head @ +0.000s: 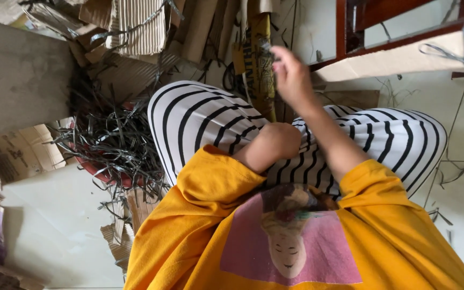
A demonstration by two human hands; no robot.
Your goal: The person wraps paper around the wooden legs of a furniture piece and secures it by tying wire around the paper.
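At the left of the frame, a red basin full of dark strips sits on the floor beside your striped trousers. Torn cardboard is piled along the upper left. Your left hand is hidden behind your bent arm near the centre, so you cannot tell its grip. Just right of centre at the top, your right hand is raised, fingers pinched narrow on a strip at the yellow and black bundle

The pale floor carries a red basin of dark strips at left, with torn cardboard pieces heaped farther off.
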